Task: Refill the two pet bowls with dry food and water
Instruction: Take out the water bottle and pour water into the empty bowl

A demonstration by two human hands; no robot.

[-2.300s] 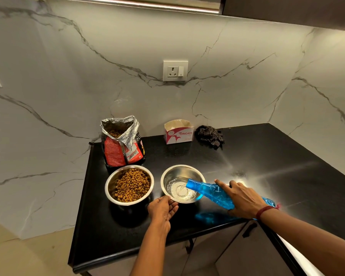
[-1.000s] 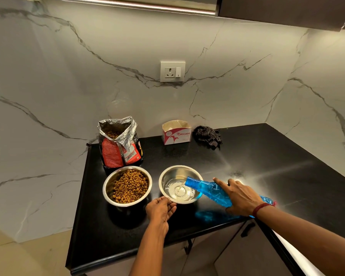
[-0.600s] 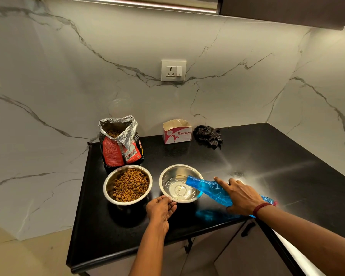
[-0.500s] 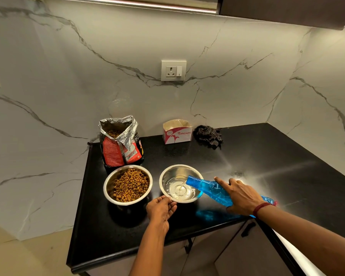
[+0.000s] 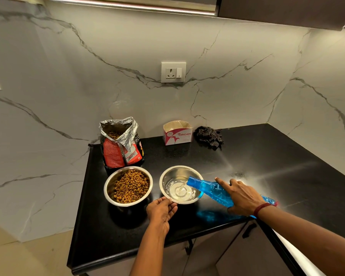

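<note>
Two steel bowls side by side near the front edge of the black table (image 5: pixel 267 166). Food bowl (image 5: pixel 110 188) on the left, filled most of the way with brown dry food (image 5: pixel 131 186), shiny inner wall bare on its left side. Water bowl (image 5: pixel 179 171) just beside it on the right, a narrow gap between, with a shallow pool of clear water (image 5: pixel 179 193) over the bottom and a thin stream falling in. Blue see-through bottle (image 5: pixel 211 189) tipped low, open mouth over the right rim of the water bowl, base pointing right. Right hand (image 5: pixel 241 198) wrapped over the bottle's middle from above, fingers curled round it, red thread (image 5: pixel 263 207) on the wrist. Left hand (image 5: pixel 160 213) at the near rim of the water bowl, fingers and thumb curled against the rim, holding it.

Right behind the food bowl, open red bag (image 5: pixel 121 154) with a crumpled silver top, more dry food inside. Farther back by the wall, small pink-and-white box (image 5: pixel 177 134), open-topped, and beside it a dark checked cloth (image 5: pixel 208 136) in a heap. White socket (image 5: pixel 173 72) on the marble wall above.
</note>
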